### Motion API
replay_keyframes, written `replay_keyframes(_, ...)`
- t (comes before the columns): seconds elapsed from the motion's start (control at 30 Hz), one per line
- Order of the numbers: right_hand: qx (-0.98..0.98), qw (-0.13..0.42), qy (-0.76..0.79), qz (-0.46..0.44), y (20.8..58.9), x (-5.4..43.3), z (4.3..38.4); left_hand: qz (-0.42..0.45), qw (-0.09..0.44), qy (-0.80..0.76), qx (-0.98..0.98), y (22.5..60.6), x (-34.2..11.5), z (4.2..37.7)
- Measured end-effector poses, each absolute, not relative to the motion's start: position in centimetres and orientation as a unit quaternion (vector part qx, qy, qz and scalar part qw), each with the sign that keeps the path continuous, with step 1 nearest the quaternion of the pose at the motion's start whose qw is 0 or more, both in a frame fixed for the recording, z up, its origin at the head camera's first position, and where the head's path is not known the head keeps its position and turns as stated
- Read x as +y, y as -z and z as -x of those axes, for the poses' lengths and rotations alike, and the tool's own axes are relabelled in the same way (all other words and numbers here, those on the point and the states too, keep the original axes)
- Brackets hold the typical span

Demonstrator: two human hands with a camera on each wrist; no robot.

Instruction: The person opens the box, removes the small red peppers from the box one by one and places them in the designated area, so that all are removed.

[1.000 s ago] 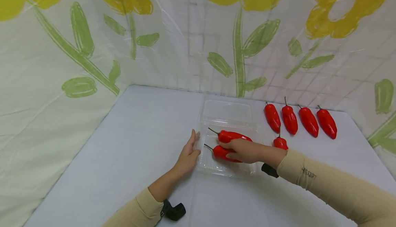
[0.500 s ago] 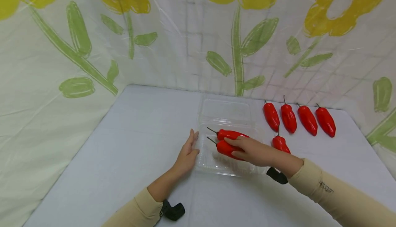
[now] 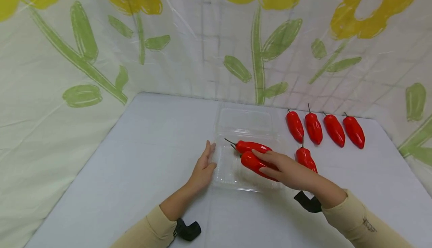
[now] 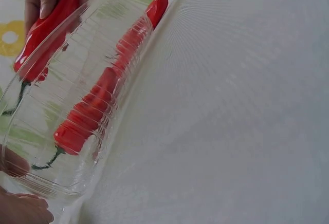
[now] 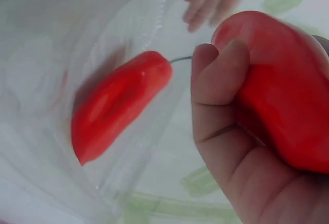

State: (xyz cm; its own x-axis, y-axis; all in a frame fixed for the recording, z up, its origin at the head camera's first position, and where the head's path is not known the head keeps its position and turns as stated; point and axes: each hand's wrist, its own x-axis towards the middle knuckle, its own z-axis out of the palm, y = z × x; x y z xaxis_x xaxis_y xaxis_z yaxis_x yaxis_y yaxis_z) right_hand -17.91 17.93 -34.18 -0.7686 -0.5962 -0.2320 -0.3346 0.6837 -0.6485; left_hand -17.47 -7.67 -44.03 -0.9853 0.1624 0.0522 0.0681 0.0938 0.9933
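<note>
A clear plastic clamshell container [image 3: 233, 178] lies with its lid [image 3: 246, 118] folded back on the table. My left hand [image 3: 202, 169] rests against its left side, fingers fairly straight at the rim. Inside lies one red pepper [image 3: 251, 146] with a thin green stem, seen through the clear wall as a red pepper [image 4: 85, 116] in the left wrist view. My right hand [image 3: 287, 169] grips a second red pepper [image 3: 256, 163] over the container, thumb and fingers round its body. In the right wrist view this held pepper [image 5: 282, 90] hides part of the background.
Several red peppers [image 3: 314, 128] lie in a row at the table's back right. Another red pepper [image 3: 305, 158] lies nearer, partly behind my right forearm. A flower-printed curtain [image 3: 189, 53] hangs along the back edge of the white table [image 3: 162, 128].
My right hand has drawn the held pepper up and to the right, tilting it away from the pepper lying in the container. My left hand has stayed at the container's side.
</note>
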Motion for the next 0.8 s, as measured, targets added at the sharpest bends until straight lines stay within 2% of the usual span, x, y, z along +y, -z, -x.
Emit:
replay_keyframes(0.3,0.898,0.174,0.345,0.208,33.4,20.0,16.7,-0.071,0.039,-0.669,0.739,43.9,-7.5,17.4)
replay_keyframes(0.8,0.916,0.102,0.37,0.12,34.4,25.1,15.9,-0.072,0.034,-0.663,0.744,43.9,-7.7,17.5)
